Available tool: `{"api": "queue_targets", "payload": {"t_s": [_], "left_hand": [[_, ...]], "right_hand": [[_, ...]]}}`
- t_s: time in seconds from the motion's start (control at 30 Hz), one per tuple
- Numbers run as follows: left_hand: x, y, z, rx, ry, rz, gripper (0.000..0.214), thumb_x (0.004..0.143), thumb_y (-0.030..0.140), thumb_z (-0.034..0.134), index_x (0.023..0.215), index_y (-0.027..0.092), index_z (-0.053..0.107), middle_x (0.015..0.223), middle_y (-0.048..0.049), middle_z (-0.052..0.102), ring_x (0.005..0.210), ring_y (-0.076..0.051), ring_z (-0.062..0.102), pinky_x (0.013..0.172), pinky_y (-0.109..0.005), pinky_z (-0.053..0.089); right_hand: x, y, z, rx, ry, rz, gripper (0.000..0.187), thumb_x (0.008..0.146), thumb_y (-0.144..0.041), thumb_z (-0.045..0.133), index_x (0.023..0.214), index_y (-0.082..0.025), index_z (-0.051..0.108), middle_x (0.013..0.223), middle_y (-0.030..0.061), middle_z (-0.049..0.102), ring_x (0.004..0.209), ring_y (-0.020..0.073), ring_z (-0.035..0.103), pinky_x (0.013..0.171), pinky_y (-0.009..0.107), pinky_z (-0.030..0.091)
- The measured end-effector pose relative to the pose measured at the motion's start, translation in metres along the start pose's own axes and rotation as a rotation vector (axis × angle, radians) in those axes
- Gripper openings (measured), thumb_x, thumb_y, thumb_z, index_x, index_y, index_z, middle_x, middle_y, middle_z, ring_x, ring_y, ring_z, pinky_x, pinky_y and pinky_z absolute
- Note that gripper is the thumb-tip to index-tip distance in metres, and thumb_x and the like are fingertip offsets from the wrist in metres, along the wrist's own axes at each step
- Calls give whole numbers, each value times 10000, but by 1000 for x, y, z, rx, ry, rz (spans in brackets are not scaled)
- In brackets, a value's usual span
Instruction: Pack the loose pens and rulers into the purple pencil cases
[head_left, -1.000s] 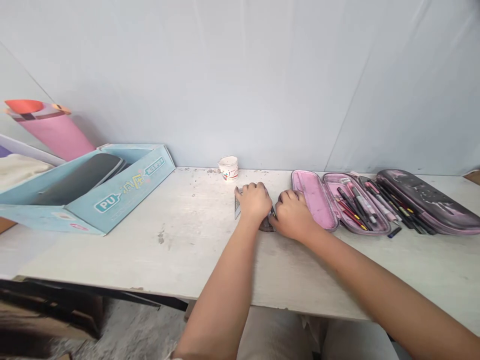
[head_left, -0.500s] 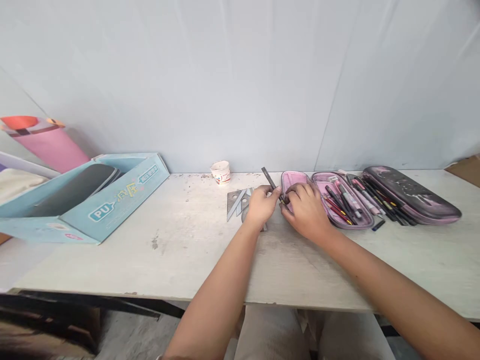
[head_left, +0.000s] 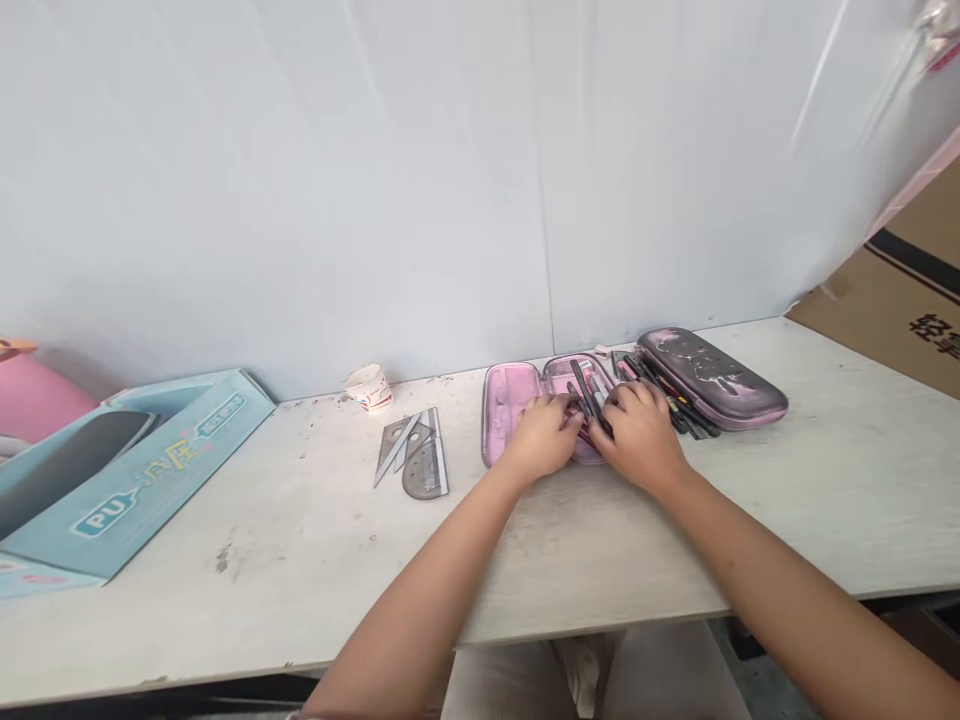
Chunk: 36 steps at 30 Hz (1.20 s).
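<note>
white wall [head_left: 300, 180], scuffed table [head_left: 225, 600], so where are the hands?
— both down at the open pink pencil case [head_left: 510, 425], left hand [head_left: 541, 437] and right hand [head_left: 637, 437] close together over the pens [head_left: 589, 390]
what are the fingers doing?
— curled and bunched narrow, tips in among the pens. whether either hand is actually gripping one, i can't tell, because the backs of the hands hide that
what's around them?
— a dark pouch [head_left: 712, 378] just right of the case, rulers and set squares [head_left: 411, 458] on the table to the left, and a paper cup [head_left: 368, 388] behind those
what could go wrong from here?
— the pens look tightly packed, so a hurried tug could drag others out with one or shift the case, and a loose pen could roll toward the table's edge
</note>
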<state>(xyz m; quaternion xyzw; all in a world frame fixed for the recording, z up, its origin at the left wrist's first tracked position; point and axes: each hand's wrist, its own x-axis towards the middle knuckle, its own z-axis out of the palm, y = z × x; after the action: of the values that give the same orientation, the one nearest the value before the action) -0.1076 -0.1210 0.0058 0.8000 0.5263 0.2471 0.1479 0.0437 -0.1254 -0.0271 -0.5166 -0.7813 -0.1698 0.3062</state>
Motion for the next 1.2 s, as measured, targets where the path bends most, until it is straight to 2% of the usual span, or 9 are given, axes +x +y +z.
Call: {"api": "queue_targets", "payload": {"t_s": [0.23, 0.37, 0.5, 0.67, 0.77, 0.87, 0.93, 1.03, 1.2], "left_hand": [[12, -1, 26, 286, -49, -20, 381, 876, 311, 342, 1168, 162, 537, 1133, -128, 583, 1071, -278, 493, 914, -441, 369], [11, 0, 28, 265, -32, -22, 373, 880, 297, 340, 1168, 170, 540, 1121, -116, 587, 1065, -264, 493, 932, -436, 359], [3, -1, 23, 189, 47, 17, 341, 884, 268, 338, 1126, 199, 568, 1103, -77, 596, 1063, -217, 501, 953, -386, 358], [-23, -19, -4, 176, 155, 12, 310, 878, 267, 352, 1042, 211, 609, 1075, -54, 606, 1056, -203, 502, 936, -355, 377], [-47, -47, -32, 225, 187, -66, 295, 869, 270, 374, 1037, 207, 607, 1075, -58, 603, 1052, -206, 503, 928, -351, 378], [-71, -84, -63, 333, 246, -218, 274, 855, 280, 397, 1023, 201, 599, 1060, -71, 599, 1037, -220, 506, 913, -363, 377], [-85, -109, -83, 403, 287, -359, 275, 850, 308, 404, 1019, 197, 589, 1049, -87, 595, 1024, -241, 509, 887, -381, 381], [-100, -140, -101, 470, 350, -542, 357, 845, 438, 393, 1015, 186, 579, 1053, -116, 579, 1036, -279, 494, 873, -418, 369], [-116, -170, -100, 571, 322, -671, 714, 730, 700, 384, 1047, 84, 556, 1119, -199, 517, 1098, -336, 423, 910, -464, 314]], "right_hand": [[-2, 14, 10, -5, -56, 108, 332, 850, -362, 417, 770, -157, 665, 816, 128, 611, 881, 254, 474, 839, 420, 326], [1, 18, 14, -1, -54, 94, 333, 864, -367, 406, 800, -149, 649, 817, 118, 617, 862, 242, 480, 837, 401, 311], [-2, 18, 16, -7, -10, 78, 353, 877, -368, 382, 775, -148, 639, 804, 111, 614, 856, 239, 477, 809, 381, 307], [-9, 15, 15, -2, -1, 12, 318, 870, -342, 402, 742, -157, 627, 800, 95, 609, 865, 235, 474, 779, 357, 308], [-13, 15, 15, -17, -19, -29, 297, 868, -337, 412, 769, -154, 625, 827, 93, 613, 881, 239, 478, 781, 354, 317], [-8, 8, 14, -35, -33, -63, 312, 873, -347, 401, 770, -151, 622, 836, 99, 610, 896, 245, 481, 782, 356, 327], [1, -9, 12, -31, -49, -112, 326, 879, -344, 385, 760, -151, 620, 832, 103, 606, 894, 245, 483, 788, 359, 331], [24, -54, 11, 20, -106, -231, 339, 889, -332, 359, 799, -140, 623, 858, 110, 608, 910, 246, 486, 812, 365, 332], [63, -151, 27, 166, -274, -406, 357, 912, -259, 289, 942, -120, 617, 977, 118, 614, 961, 221, 495, 861, 339, 341]]}}
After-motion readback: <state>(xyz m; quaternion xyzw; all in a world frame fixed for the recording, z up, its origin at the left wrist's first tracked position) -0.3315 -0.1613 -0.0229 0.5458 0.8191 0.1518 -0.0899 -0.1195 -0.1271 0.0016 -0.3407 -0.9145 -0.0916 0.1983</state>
